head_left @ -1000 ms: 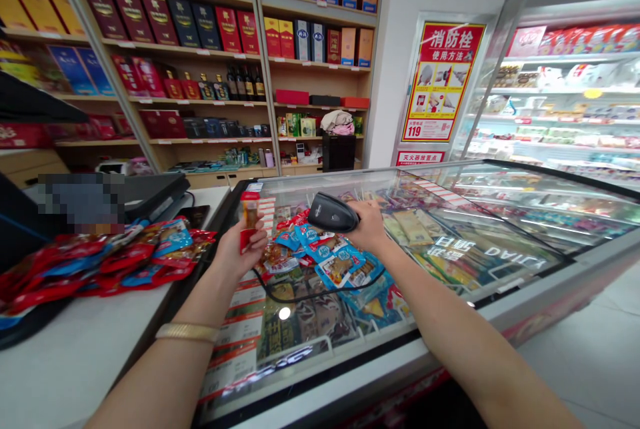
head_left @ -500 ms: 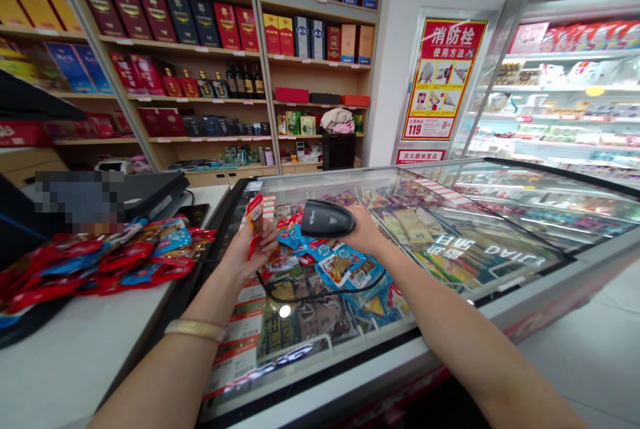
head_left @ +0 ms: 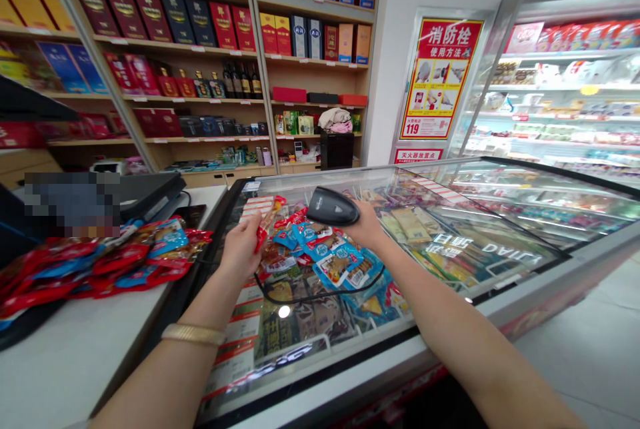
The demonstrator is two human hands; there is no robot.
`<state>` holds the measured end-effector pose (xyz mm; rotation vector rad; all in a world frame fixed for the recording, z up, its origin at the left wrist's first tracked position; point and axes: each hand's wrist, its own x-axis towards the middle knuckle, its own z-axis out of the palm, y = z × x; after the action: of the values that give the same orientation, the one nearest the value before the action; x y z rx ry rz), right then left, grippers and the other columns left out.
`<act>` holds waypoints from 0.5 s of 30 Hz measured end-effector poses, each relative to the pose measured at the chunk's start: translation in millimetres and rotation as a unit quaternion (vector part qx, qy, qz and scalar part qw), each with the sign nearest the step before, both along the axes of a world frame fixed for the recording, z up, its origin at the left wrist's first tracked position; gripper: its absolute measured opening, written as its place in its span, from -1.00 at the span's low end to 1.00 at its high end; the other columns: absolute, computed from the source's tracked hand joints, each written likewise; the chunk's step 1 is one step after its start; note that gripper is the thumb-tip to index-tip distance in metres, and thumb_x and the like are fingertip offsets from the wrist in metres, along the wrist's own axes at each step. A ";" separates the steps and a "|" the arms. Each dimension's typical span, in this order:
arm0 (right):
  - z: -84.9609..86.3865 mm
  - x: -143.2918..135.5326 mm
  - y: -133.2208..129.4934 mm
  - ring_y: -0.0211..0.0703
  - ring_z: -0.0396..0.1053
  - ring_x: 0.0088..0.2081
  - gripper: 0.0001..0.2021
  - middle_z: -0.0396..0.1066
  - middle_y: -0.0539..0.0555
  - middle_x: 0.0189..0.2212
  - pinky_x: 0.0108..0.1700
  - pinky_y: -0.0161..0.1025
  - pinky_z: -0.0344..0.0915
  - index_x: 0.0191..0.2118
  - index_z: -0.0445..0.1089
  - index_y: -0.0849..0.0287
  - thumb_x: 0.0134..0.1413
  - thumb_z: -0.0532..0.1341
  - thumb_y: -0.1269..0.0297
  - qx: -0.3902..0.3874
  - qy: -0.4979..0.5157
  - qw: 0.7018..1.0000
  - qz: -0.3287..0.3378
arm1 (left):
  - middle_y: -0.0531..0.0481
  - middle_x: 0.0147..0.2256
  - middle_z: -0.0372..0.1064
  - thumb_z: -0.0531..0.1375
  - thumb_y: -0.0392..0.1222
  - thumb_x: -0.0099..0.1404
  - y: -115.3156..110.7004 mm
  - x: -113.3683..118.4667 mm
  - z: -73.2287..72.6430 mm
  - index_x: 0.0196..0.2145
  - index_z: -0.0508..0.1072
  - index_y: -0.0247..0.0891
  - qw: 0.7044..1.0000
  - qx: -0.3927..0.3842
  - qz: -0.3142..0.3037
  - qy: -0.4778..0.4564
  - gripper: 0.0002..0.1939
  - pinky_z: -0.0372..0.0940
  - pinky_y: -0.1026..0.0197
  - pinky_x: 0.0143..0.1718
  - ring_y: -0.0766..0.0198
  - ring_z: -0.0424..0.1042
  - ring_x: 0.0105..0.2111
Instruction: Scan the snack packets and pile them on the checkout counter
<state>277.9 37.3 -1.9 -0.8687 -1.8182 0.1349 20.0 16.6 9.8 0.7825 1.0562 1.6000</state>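
My right hand (head_left: pixel 369 224) grips a black barcode scanner (head_left: pixel 333 206) above the glass, its head pointing left. A dark cable (head_left: pixel 320 296) loops below, across the glass. In my left hand (head_left: pixel 242 244) a small red snack packet (head_left: pixel 271 214) is pinched by one end; it tilts away to the right, partly hidden by the fingers. Beneath and between both hands lies a loose pile of blue and red snack packets (head_left: pixel 340 261) on the freezer's glass top (head_left: pixel 300 366). Another heap of red and blue packets (head_left: pixel 145 257) sits on the white counter to the left.
The white counter (head_left: pixel 95 356) adjoins the chest freezer, with a dark device (head_left: pixel 150 194) at its back. Shelves (head_left: pixel 190 49) of boxes and bottles line the wall. A red and yellow poster (head_left: pixel 441 79) hangs beside the lit refrigerated shelves (head_left: pixel 565 89).
My left hand has turned, and the packet in it has tipped from upright toward the right. The scanner has risen slightly and shifted a little right, still in my right hand.
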 end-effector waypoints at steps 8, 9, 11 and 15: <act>-5.8 13.3 9.8 -0.04 0.51 -0.39 -0.81 0.59 0.06 -0.44 -0.31 -0.24 0.34 -0.37 0.55 0.14 -0.14 0.41 0.17 -0.021 0.009 0.996 -0.083 | -0.14 -0.26 0.62 0.24 -0.12 0.15 16.2 -14.9 -26.4 -0.34 0.62 -0.21 0.851 0.026 0.094 0.515 -0.81 0.38 0.04 -0.05 -0.04 0.56 -0.14; -6.0 13.3 9.9 -0.02 0.52 -0.37 -0.80 0.60 0.07 -0.44 -0.30 -0.23 0.34 -0.36 0.55 0.14 -0.13 0.41 0.16 -0.018 0.001 0.997 -0.082 | -0.16 -0.20 0.62 0.22 -0.09 0.18 16.5 -15.5 -28.3 -0.30 0.63 -0.19 0.822 0.036 0.079 0.562 -0.78 0.37 0.02 0.00 -0.06 0.55 -0.08; -5.9 12.6 9.3 -0.01 0.53 -0.36 -0.80 0.60 0.08 -0.43 -0.28 -0.23 0.33 -0.37 0.55 0.14 -0.11 0.41 0.15 -0.014 -0.021 0.996 -0.081 | -0.17 -0.09 0.61 0.16 -0.05 0.25 16.4 -14.7 -30.8 -0.20 0.64 -0.17 0.778 0.069 0.061 0.622 -0.69 0.34 0.01 0.06 -0.06 0.52 0.00; -4.7 12.4 8.0 -0.03 0.53 -0.36 -0.82 0.60 0.07 -0.44 -0.27 -0.24 0.32 -0.39 0.54 0.12 -0.10 0.40 0.14 -0.012 -0.049 0.995 -0.091 | -0.20 0.05 0.54 0.07 -0.03 0.32 12.2 -12.0 -26.1 -0.03 0.61 -0.18 0.733 0.090 0.089 0.668 -0.58 0.29 -0.03 0.14 -0.05 0.46 0.08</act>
<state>290.3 45.3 -6.6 -1.0684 -1.8212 -0.0020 8.1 28.8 -16.3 2.1753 1.9933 1.1225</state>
